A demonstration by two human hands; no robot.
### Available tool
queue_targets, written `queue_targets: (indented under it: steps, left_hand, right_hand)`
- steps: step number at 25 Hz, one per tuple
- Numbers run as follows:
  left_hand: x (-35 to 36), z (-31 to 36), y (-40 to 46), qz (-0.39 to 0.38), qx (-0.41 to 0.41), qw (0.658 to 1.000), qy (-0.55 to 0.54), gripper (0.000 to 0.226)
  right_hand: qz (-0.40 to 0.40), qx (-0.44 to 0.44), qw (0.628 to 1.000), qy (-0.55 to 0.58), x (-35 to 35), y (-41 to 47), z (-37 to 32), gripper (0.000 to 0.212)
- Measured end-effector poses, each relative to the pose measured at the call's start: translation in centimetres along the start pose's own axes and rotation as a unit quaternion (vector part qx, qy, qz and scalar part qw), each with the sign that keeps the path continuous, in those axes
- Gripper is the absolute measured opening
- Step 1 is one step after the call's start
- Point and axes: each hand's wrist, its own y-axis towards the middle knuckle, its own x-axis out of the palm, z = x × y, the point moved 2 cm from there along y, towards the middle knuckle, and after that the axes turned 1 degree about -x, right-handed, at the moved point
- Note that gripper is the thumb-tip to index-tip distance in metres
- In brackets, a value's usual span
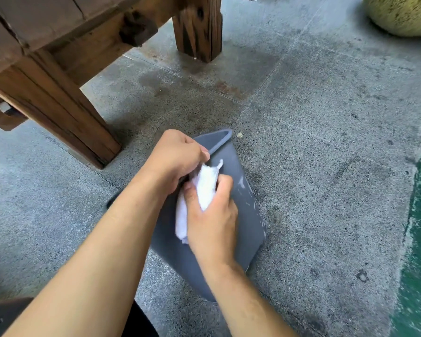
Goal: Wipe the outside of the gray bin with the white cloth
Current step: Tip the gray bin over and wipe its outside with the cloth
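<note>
Pinching the bunched white cloth [206, 188] between thumb and curled fingers, the right hand [212, 220] is pressing it against the upturned side of the gray bin [243, 229]. The left hand [178, 156] is clenching around the bin's edge near its raised rim, steadying it, with its fingertips apparently also touching the top of the cloth. The bin is lying on its side on the speckled concrete floor [326, 142], just beside a wooden table leg [66, 113], with pale smears showing along its right edge. To do this stroke well, the cloth probably needs spreading flatter under the palm, since a tight wad is only touching a narrow strip. Working outward toward those streaks while the left hand is bracing firmly should keep the bin from sliding.
</note>
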Motion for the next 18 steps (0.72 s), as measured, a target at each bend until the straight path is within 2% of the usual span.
queue_targets:
  steps: [4, 7, 11, 13, 14, 16, 18]
  left_hand:
    - [-0.4, -0.6, -0.1, 0.023, 0.007, 1.0, 0.014, 0.01]
    - [-1.5, -1.4, -0.1, 0.053, -0.001, 0.998, 0.031, 0.012]
    - [-2.2, -1.8, -0.1, 0.06, -0.008, 0.997, 0.045, 0.012]
    - [-2.1, -1.7, -0.3, 0.036, -0.009, 0.998, 0.052, 0.011]
    - [-1.9, -1.6, -0.4, 0.022, -0.005, 0.998, 0.059, 0.012]
    - [-1.5, -1.4, -0.4, 0.003, 0.007, 0.997, 0.071, 0.013]
    - [-1.1, -1.2, -0.4, 0.008, 0.017, 0.997, 0.074, 0.014]
  right_hand:
    - [0.073, -0.009, 0.997, -0.03, -0.3, 3.7, 3.4, 0.041]
    - [0.101, 0.083, 0.988, -0.078, -1.1, 7.3, 8.6, 0.037]
    - [0.047, 0.221, 0.955, -0.192, -3.7, 7.6, 17.0, 0.035]
    - [0.007, 0.275, 0.94, -0.201, -5.5, 6.2, 19.8, 0.033]
    - [0.014, 0.285, 0.94, -0.188, -6.3, 6.0, 20.0, 0.031]
    - [0.078, 0.251, 0.955, -0.135, -7.3, 6.2, 18.0, 0.03]
    - [0.152, 0.162, 0.974, -0.046, -7.2, 5.8, 13.1, 0.038]
